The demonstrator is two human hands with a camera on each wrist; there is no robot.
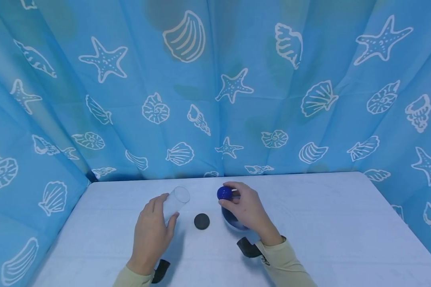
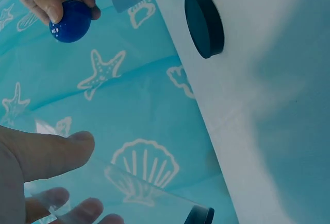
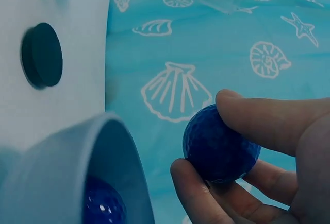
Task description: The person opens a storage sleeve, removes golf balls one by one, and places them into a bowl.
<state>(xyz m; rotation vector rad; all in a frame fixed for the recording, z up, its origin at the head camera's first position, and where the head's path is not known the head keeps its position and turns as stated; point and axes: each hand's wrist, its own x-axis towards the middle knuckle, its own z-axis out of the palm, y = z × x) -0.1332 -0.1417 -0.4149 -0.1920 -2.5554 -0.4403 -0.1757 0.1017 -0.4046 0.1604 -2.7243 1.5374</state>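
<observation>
My left hand holds a clear see-through cylinder, tilted with its round rim toward the upper right; whether anything is inside I cannot tell. Between thumb and fingers, my right hand pinches a shiny dark blue golf ball, its dimples plain in the right wrist view. Below that hand stands a blue-grey bowl, partly covered by the hand in the head view. A second dark blue ball lies inside the bowl. On the table between both hands is a round black lid.
A white cloth covers the table. Blue curtains printed with shells and starfish hang behind it and along both sides. A dark curved piece sits at the right wrist, and a similar one at the left.
</observation>
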